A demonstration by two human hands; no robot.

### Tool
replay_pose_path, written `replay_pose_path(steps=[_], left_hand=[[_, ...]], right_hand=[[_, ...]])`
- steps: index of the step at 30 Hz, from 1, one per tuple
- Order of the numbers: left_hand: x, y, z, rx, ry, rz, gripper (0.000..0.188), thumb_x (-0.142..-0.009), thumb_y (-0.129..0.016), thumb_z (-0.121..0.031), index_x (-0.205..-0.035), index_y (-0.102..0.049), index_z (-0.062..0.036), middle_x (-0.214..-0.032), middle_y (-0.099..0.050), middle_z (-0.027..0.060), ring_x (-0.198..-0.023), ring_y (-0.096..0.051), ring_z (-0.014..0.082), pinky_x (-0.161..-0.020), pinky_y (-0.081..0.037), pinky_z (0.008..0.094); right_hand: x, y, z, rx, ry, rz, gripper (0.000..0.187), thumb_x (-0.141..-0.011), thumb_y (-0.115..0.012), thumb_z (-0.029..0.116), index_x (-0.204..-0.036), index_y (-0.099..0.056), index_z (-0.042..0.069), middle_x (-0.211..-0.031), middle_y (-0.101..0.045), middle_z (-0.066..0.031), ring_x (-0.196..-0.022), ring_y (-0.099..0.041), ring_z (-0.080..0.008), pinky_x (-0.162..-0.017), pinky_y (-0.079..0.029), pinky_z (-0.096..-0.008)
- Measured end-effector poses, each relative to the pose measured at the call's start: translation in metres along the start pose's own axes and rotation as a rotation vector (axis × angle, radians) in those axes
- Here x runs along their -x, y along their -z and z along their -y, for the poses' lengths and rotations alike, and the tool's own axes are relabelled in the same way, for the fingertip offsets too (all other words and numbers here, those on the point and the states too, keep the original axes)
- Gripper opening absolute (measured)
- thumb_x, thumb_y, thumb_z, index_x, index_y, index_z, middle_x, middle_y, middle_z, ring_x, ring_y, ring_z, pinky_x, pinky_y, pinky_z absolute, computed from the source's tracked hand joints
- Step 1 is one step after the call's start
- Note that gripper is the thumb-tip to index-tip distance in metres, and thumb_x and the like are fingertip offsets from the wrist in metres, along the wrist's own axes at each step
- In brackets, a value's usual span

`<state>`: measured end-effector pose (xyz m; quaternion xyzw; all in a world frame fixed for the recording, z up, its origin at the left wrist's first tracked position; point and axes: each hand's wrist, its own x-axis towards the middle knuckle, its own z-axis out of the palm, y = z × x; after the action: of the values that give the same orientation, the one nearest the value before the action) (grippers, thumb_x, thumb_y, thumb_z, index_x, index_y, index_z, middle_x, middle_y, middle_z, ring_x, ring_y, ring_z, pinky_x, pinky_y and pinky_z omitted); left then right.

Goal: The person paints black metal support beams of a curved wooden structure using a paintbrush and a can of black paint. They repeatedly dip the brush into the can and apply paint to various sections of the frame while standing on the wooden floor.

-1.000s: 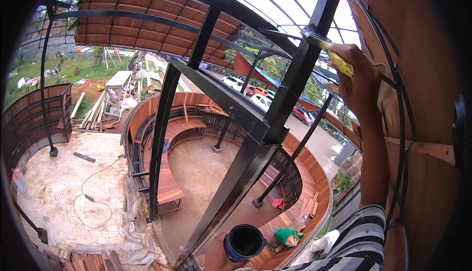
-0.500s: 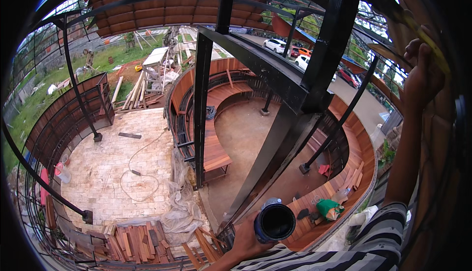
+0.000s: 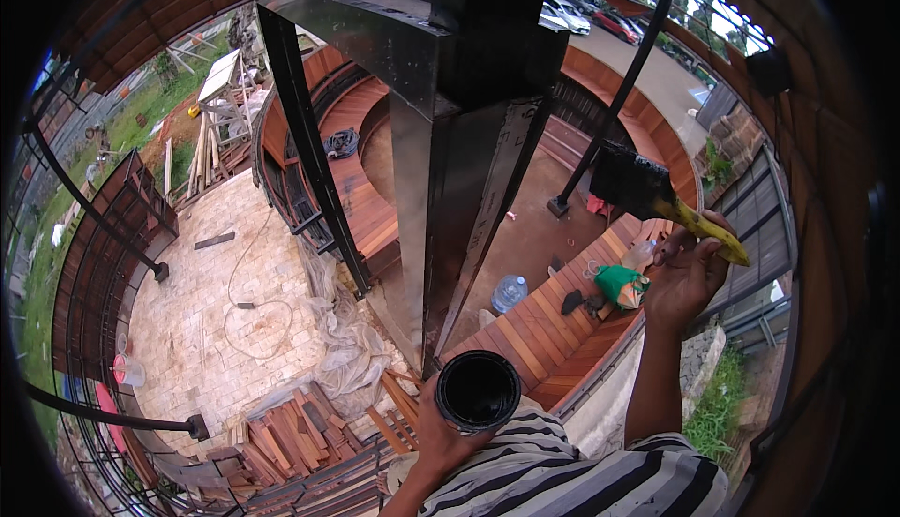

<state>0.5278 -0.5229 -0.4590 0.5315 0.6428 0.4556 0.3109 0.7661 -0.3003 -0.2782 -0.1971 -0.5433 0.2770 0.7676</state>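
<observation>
My left hand [image 3: 439, 442] grips a round tin of black paint [image 3: 477, 389] close to my chest, over my striped shirt. My right hand [image 3: 686, 278] is raised at the right and holds a wide paintbrush [image 3: 651, 194] by its yellow handle, black bristles pointing up and left. The brush hangs a little to the right of a thick black steel beam [image 3: 450, 142] that runs down the middle of the view to just above the tin.
I am high up, looking down. Below are curved wooden bench tiers [image 3: 553, 320], a stone-paved floor [image 3: 234, 301], a stack of timber planks [image 3: 300, 433], black steel posts [image 3: 309, 161], a green bag [image 3: 619, 284] and a water bottle [image 3: 509, 292]. Cars are parked at the top.
My view has tilted down towards the ground. My right hand has come down from the overhead structure with the brush. The paint tin has moved closer to me.
</observation>
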Motion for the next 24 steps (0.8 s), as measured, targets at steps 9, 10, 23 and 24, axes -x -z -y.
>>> replay_pose_path(steps=[9, 10, 23, 24], left_hand=[[-0.073, -0.056, -0.008, 0.023, -0.163, 0.235, 0.109, -0.062, -0.101, -0.027, -0.146, -0.037, -0.0006, -0.137, -0.060, 0.0163, -0.129, -0.061, 0.0292, -0.113, -0.045, 0.0447], [-0.084, -0.067, -0.005, 0.013, -0.162, 0.235, 0.108, -0.063, -0.101, -0.028, -0.145, -0.038, -0.0014, -0.137, -0.061, 0.0156, -0.129, -0.061, 0.0283, -0.113, -0.046, 0.0443], [-0.255, -0.148, 0.099, -0.295, -0.064, 0.035, 0.113, -0.064, -0.103, -0.027, -0.151, -0.036, -0.0019, -0.139, -0.059, 0.0151, -0.129, -0.060, 0.0282, -0.113, -0.047, 0.0415], [-0.258, -0.148, 0.098, -0.320, -0.021, 0.005, 0.115, -0.065, -0.104, -0.024, -0.152, -0.033, -0.0017, -0.138, -0.059, 0.0149, -0.128, -0.061, 0.0269, -0.112, -0.048, 0.0406]], right_hand=[[0.035, 0.110, -0.115, -0.032, -0.467, -0.558, 0.030, -0.110, -0.061, 0.036, -0.120, -0.062, 0.008, -0.085, -0.063, -0.0017, -0.058, -0.052, -0.0079, -0.052, -0.041, -0.0244], [0.035, 0.113, -0.126, -0.045, -0.485, -0.615, 0.029, -0.109, -0.062, 0.036, -0.119, -0.062, 0.008, -0.085, -0.064, -0.0012, -0.057, -0.051, -0.0077, -0.050, -0.040, -0.0243], [0.121, 0.366, -0.263, 0.157, -1.052, -1.126, 0.041, -0.109, -0.060, 0.046, -0.124, -0.062, 0.008, -0.089, -0.064, -0.0015, -0.068, -0.052, -0.0076, -0.058, -0.041, -0.0227], [0.130, 0.389, -0.272, 0.173, -1.088, -1.126, 0.045, -0.108, -0.061, 0.047, -0.122, -0.063, 0.004, -0.093, -0.064, -0.0033, -0.070, -0.052, -0.0090, -0.060, -0.041, -0.0240]])
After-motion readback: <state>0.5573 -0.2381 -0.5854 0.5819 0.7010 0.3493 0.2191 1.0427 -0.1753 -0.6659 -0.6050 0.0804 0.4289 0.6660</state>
